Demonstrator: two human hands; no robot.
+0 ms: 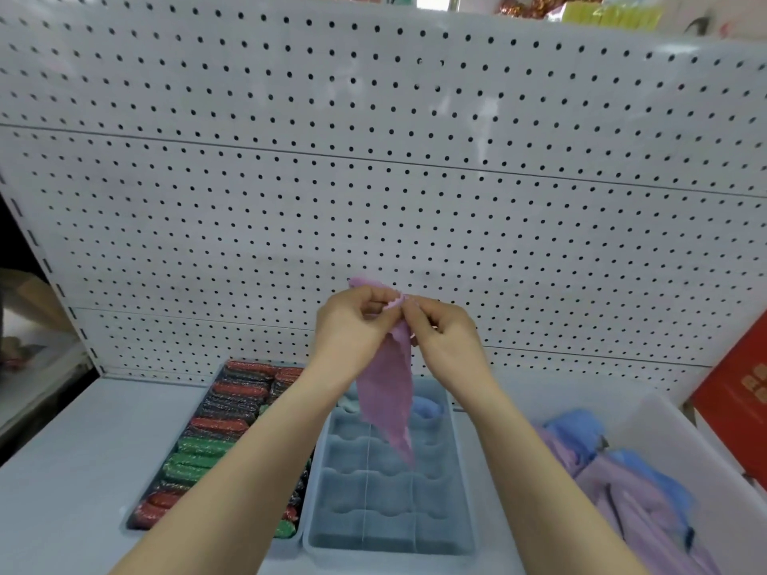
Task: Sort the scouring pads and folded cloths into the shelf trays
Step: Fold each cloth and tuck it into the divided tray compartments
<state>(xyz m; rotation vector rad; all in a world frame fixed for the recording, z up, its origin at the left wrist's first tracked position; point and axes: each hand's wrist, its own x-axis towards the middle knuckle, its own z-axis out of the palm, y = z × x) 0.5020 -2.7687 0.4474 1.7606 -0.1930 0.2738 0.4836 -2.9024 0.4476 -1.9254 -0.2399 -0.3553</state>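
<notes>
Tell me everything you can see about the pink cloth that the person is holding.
The pink cloth is thin, with a scalloped edge showing at the top. It hangs loose, unfolded, tapering to a point at the bottom. Both hands pinch its top edge: the left hand and the right hand, fingers curled round it. It hangs in the air above the grey divided tray, in front of the white pegboard.

No text can be read anywhere: the red box point(743, 392), far to the right of the right grip point(440, 329), carries gold marks too blurred to make out as characters.
</notes>
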